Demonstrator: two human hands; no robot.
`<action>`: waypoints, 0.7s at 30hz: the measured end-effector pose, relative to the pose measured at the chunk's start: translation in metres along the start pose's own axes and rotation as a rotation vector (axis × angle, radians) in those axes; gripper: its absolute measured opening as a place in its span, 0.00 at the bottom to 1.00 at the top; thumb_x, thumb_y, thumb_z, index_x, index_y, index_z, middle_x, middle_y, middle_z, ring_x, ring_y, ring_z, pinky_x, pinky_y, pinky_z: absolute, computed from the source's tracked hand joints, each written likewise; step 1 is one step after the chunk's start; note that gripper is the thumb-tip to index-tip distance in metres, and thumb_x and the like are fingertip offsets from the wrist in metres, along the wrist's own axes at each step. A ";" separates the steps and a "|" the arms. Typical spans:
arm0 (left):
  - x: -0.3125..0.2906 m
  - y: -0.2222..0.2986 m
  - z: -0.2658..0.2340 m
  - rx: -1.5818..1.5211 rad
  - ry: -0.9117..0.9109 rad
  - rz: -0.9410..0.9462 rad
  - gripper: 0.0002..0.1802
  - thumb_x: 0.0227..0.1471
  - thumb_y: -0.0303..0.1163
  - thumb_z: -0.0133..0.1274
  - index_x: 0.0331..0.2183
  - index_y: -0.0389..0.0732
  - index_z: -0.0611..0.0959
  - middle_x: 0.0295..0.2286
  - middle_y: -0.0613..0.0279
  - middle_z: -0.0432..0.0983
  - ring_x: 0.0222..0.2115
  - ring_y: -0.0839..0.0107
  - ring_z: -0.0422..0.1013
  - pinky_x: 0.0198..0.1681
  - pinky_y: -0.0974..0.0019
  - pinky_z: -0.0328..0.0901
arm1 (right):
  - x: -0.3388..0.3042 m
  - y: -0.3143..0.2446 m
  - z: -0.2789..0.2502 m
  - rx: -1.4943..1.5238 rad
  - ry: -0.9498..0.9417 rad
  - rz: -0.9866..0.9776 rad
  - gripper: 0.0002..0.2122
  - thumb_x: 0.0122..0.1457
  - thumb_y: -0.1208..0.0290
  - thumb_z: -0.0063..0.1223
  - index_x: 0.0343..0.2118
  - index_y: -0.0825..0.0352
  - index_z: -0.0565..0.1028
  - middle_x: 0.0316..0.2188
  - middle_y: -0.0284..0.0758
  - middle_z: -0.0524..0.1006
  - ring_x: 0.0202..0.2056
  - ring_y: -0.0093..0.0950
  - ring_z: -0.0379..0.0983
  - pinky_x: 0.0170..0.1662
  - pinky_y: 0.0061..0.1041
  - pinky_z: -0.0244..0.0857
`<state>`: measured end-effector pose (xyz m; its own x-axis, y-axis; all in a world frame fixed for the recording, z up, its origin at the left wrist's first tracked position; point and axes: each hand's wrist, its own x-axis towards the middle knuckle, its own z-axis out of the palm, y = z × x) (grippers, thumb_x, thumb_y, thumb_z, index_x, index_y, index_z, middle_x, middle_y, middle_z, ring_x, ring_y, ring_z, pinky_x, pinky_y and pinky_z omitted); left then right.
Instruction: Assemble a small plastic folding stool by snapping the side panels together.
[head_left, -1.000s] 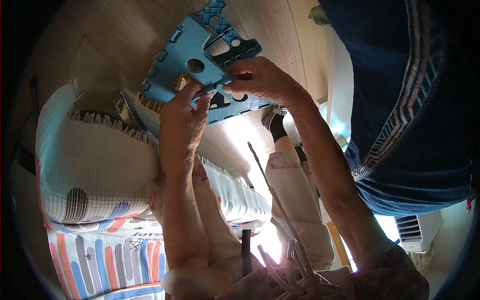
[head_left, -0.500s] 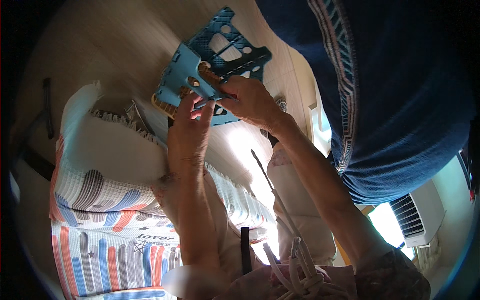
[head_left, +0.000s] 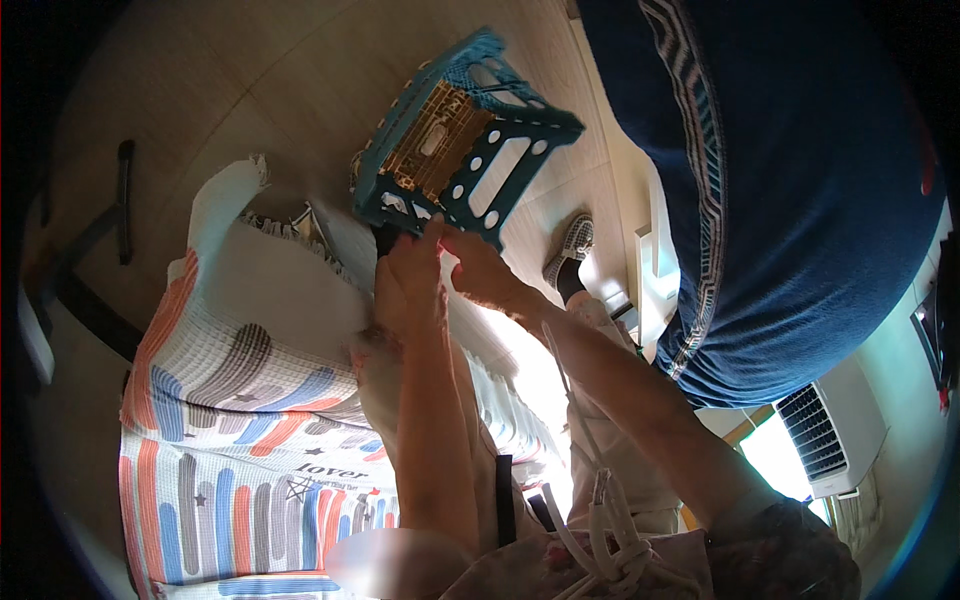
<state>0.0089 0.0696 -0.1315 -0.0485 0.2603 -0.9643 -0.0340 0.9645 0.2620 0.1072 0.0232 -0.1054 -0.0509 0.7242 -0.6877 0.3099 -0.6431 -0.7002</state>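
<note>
Stool (head_left: 486, 152), tan lattice (head_left: 420, 165) inside, fingers (head_left: 437, 229) gripping

From my head, a wide fisheye view looks down along my near forearms (head_left: 640, 405) to my hands (head_left: 408, 275) around mid-picture, the floor (head_left: 300, 95) farther off beyond them.

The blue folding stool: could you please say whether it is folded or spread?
The folding stool is spread, at least partly: its blue panels stand apart, the tan panel showing between.
</note>
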 end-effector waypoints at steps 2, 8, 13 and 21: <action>0.018 -0.013 -0.003 0.250 0.100 -0.080 0.20 0.45 0.39 0.58 0.31 0.29 0.79 0.26 0.55 0.78 0.28 0.66 0.72 0.36 0.62 0.67 | -0.007 0.022 0.019 0.048 0.069 0.028 0.26 0.40 0.87 0.38 0.48 0.67 0.70 0.50 0.43 0.71 0.51 0.42 0.66 0.54 0.36 0.60; 0.054 -0.078 -0.039 0.817 0.344 0.297 0.23 0.44 0.43 0.59 0.31 0.29 0.81 0.28 0.43 0.79 0.32 0.51 0.76 0.37 0.56 0.68 | -0.021 0.055 0.056 0.136 0.014 0.160 0.33 0.44 0.84 0.37 0.59 0.61 0.61 0.57 0.41 0.65 0.56 0.39 0.62 0.59 0.31 0.56; 0.072 -0.091 -0.049 0.830 0.340 0.177 0.27 0.44 0.47 0.59 0.33 0.29 0.82 0.29 0.43 0.79 0.32 0.51 0.76 0.38 0.58 0.69 | -0.015 0.064 0.056 0.379 0.013 0.141 0.30 0.45 0.85 0.39 0.57 0.65 0.62 0.52 0.44 0.69 0.54 0.37 0.65 0.57 0.29 0.58; 0.060 -0.084 -0.041 0.892 0.299 0.159 0.26 0.49 0.44 0.54 0.30 0.24 0.81 0.30 0.40 0.78 0.31 0.52 0.76 0.35 0.60 0.70 | -0.024 0.069 0.044 0.354 0.021 0.042 0.22 0.50 0.82 0.38 0.50 0.63 0.72 0.52 0.39 0.71 0.55 0.38 0.64 0.58 0.27 0.57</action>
<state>-0.0320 0.0017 -0.2096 -0.2440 0.4884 -0.8378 0.7630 0.6300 0.1450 0.0875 -0.0491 -0.1456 -0.0241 0.6976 -0.7161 -0.0366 -0.7164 -0.6967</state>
